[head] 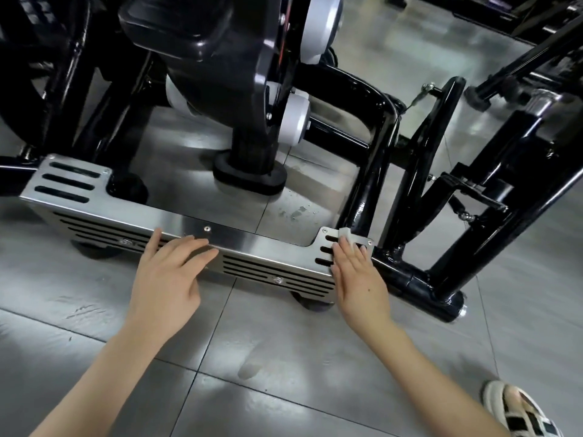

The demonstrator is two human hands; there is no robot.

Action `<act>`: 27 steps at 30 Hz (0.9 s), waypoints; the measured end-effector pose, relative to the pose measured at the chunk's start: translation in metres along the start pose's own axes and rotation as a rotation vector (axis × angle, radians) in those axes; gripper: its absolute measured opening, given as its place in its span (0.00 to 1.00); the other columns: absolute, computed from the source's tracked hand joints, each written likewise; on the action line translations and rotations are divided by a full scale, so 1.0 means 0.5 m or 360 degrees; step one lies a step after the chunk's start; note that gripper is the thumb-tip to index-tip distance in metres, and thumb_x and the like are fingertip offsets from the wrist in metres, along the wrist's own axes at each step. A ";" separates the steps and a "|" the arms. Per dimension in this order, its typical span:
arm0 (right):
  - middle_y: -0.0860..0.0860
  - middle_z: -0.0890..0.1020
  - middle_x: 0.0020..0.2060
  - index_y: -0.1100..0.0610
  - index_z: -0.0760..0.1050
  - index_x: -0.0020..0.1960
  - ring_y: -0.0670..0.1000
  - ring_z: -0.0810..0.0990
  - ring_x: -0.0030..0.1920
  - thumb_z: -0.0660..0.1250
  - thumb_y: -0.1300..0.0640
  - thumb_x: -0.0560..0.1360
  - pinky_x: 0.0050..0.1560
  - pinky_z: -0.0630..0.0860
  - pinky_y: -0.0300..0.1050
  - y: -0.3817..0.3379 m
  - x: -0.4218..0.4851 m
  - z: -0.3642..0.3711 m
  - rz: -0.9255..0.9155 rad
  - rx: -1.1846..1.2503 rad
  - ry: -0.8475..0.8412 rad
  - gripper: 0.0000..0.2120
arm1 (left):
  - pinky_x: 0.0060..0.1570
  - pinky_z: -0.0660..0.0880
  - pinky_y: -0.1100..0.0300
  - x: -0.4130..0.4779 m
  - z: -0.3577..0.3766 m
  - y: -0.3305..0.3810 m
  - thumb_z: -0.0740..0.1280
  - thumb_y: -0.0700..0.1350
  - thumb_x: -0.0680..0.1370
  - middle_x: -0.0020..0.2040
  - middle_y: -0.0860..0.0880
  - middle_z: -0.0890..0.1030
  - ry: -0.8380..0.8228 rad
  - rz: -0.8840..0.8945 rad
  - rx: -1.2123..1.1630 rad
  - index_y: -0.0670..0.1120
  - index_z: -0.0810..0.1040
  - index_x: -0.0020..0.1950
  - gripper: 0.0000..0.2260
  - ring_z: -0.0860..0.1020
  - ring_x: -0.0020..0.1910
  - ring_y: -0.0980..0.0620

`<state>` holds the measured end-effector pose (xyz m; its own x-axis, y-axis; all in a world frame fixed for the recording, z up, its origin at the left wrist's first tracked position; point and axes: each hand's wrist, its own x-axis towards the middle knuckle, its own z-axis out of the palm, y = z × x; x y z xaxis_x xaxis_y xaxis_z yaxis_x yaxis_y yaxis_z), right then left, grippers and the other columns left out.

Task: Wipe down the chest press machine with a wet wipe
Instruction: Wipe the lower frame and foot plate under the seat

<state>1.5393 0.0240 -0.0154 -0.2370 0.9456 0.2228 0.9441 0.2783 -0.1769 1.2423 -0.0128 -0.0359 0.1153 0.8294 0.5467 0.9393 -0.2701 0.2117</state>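
wet wipe (346, 234) mostly under right hand (356, 272), machine (375, 159) cropped

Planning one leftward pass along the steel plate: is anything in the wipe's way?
Yes. The left hand rests on the steel plate near its middle, left of the wet wipe pressed under the right hand at the plate's right end. Besides that, only small screw heads.

The glossy grey tiled floor (284, 357) is carrying a black tubular steel machine frame (375, 159) and its black oval rubber foot pad (249, 179); water droplets (296, 212) are lying nearby.
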 end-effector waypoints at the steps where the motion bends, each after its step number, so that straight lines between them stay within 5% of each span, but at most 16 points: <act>1: 0.63 0.74 0.65 0.68 0.75 0.61 0.62 0.75 0.64 0.54 0.58 0.81 0.71 0.61 0.50 -0.003 0.011 -0.006 0.0036 0.0027 -0.0017 0.18 | 0.66 0.61 0.40 0.007 0.002 0.008 0.53 0.38 0.67 0.53 0.45 0.81 0.0014 -0.0013 -0.0002 0.43 0.83 0.52 0.22 0.74 0.53 0.47; 6: 0.63 0.68 0.69 0.67 0.70 0.67 0.60 0.68 0.69 0.51 0.57 0.80 0.73 0.57 0.52 -0.007 0.001 0.007 -0.0109 0.0116 -0.0016 0.21 | 0.65 0.62 0.37 0.044 0.023 0.052 0.69 0.28 0.58 0.52 0.45 0.82 -0.0057 0.0036 -0.0025 0.44 0.84 0.51 0.24 0.78 0.52 0.44; 10: 0.61 0.66 0.70 0.63 0.62 0.70 0.60 0.67 0.70 0.47 0.70 0.77 0.73 0.56 0.55 0.003 -0.046 0.043 -0.0486 0.0043 0.0089 0.23 | 0.65 0.61 0.36 0.041 0.010 0.035 0.63 0.31 0.63 0.52 0.44 0.81 -0.0004 -0.0156 -0.0009 0.44 0.83 0.51 0.21 0.78 0.51 0.42; 13: 0.58 0.72 0.67 0.63 0.65 0.68 0.60 0.70 0.67 0.42 0.66 0.81 0.73 0.57 0.54 0.012 -0.021 0.045 -0.1084 -0.0166 -0.0048 0.20 | 0.61 0.66 0.36 0.010 -0.014 0.003 0.55 0.35 0.64 0.51 0.43 0.81 0.0116 -0.0359 -0.0008 0.44 0.83 0.50 0.22 0.77 0.47 0.40; 17: 0.54 0.74 0.67 0.62 0.70 0.68 0.54 0.65 0.71 0.34 0.63 0.81 0.73 0.49 0.54 0.005 0.070 0.030 -0.1777 -0.0912 -0.0299 0.29 | 0.60 0.67 0.40 -0.048 -0.021 -0.020 0.53 0.37 0.65 0.49 0.43 0.81 0.0158 -0.0521 -0.0023 0.43 0.84 0.48 0.22 0.76 0.46 0.42; 22: 0.52 0.61 0.75 0.60 0.55 0.75 0.55 0.49 0.76 0.47 0.57 0.78 0.71 0.32 0.60 -0.146 0.127 0.065 -0.1967 -0.1298 -0.0116 0.26 | 0.56 0.71 0.37 -0.084 -0.014 -0.015 0.51 0.39 0.64 0.49 0.44 0.81 0.0099 -0.0701 -0.0121 0.44 0.83 0.49 0.23 0.76 0.45 0.41; 27: 0.53 0.69 0.71 0.60 0.65 0.72 0.55 0.55 0.75 0.49 0.58 0.75 0.75 0.40 0.57 -0.149 0.138 0.047 -0.2018 -0.1067 -0.0153 0.27 | 0.62 0.67 0.44 -0.115 -0.017 0.000 0.51 0.40 0.66 0.49 0.44 0.81 0.0094 -0.0905 -0.0252 0.44 0.83 0.49 0.23 0.78 0.46 0.41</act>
<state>1.4473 0.0723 -0.0095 -0.9729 0.1395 -0.1842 0.0097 0.8212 0.5705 1.2327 -0.0645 -0.0607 -0.4146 0.8379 0.3551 0.7880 0.1354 0.6006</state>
